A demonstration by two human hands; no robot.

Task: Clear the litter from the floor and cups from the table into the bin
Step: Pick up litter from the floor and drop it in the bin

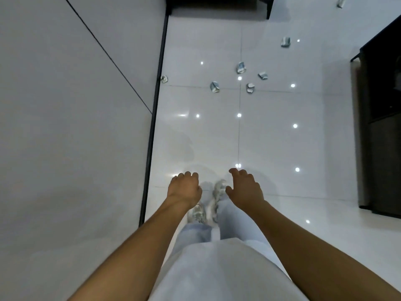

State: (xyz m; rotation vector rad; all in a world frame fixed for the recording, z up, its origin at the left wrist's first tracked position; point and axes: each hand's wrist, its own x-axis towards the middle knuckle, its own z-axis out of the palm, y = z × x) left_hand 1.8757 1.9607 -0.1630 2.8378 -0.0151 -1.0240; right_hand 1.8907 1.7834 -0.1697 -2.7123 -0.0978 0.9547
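Note:
Several crushed paper cups lie on the glossy white floor ahead: one [214, 87] nearest, others at the cup [241, 67], the cup [250, 88] and the cup [262, 75]. One cup [164, 79] sits against the dark skirting at the left wall, another [285, 42] farther off, and one [340, 2] at the top right. My left hand [184, 189] and my right hand [244, 187] hang in front of me over my feet, fingers loosely curled, holding nothing. No bin or table top is in view.
A white wall [76, 127] with a dark skirting strip [153, 118] runs along the left. Dark furniture [382, 118] stands at the right edge, and another dark piece [217, 3] at the top. My shoes [213, 200] stand on the tiles.

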